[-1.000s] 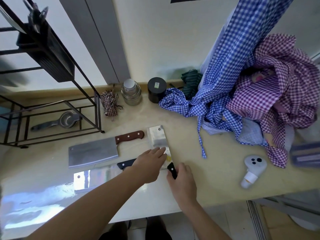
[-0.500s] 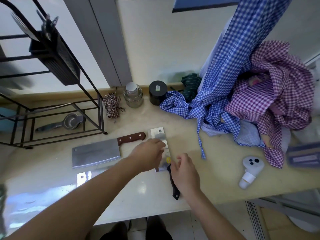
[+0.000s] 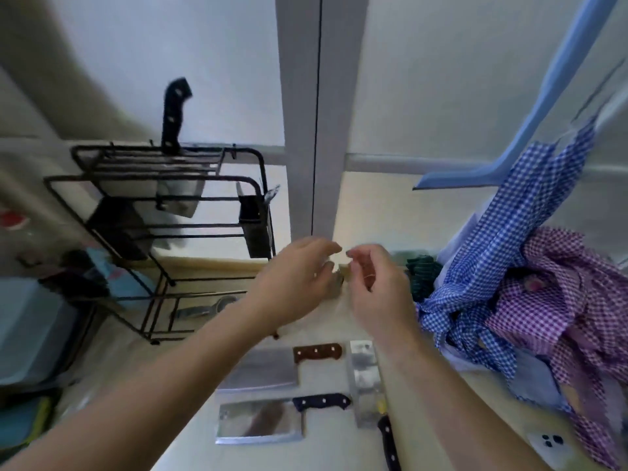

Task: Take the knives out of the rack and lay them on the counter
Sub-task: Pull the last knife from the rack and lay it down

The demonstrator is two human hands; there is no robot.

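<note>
A black wire rack (image 3: 163, 212) stands at the left of the counter (image 3: 326, 447). One knife with a black handle (image 3: 174, 115) still stands upright in the rack's top slots. Three knives lie on the counter: a cleaver with a brown handle (image 3: 272, 368), a cleaver with a dark handle (image 3: 261, 423) in front of it, and a narrower knife (image 3: 365, 379) to their right, handle toward me. My left hand (image 3: 299, 283) and my right hand (image 3: 377, 287) are raised above the counter, close together, fingers apart and holding nothing.
Blue and purple checked cloths (image 3: 530, 294) are piled at the right, some hanging from above. A black holder (image 3: 253, 226) hangs on the rack's right side. A metal scoop (image 3: 204, 309) lies under the rack. A white device (image 3: 547, 450) sits at the counter's front right.
Both hands let go of the narrow knife, which now lies on the counter, and rose toward the rack. The view tilted upward, showing the rack's top and the knife in it.
</note>
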